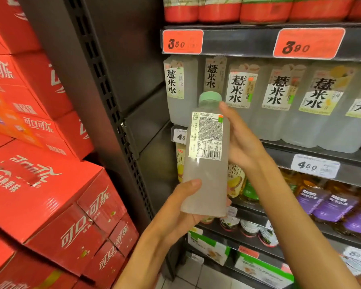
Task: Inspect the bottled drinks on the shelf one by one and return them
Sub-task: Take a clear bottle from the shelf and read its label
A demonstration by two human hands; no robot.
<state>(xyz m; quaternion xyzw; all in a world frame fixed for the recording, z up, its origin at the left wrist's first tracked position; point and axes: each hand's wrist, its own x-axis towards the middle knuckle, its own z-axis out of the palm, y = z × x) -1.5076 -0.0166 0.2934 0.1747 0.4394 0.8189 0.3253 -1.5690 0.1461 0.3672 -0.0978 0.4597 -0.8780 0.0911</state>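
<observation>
Before shelf, hands around bottle.

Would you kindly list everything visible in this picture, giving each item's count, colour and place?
Held bottle: one, cloudy white with a green cap, back label facing the camera, in front of the shelves.
Matching bottles: at least six, cloudy white, middle shelf.
Red-banded bottles: several, top shelf, only their lower parts in view.
Orange price tags: two whole, top shelf edge, 3.50 and 3.80.
White price tag: one, 4.60, edge below the middle shelf.
Purple-labelled bottles: several, lower shelf, right.
Red cartons: a stack, left of the shelf upright.
Left hand: grips the bottle's base.
Right hand: holds the bottle's upper part.
</observation>
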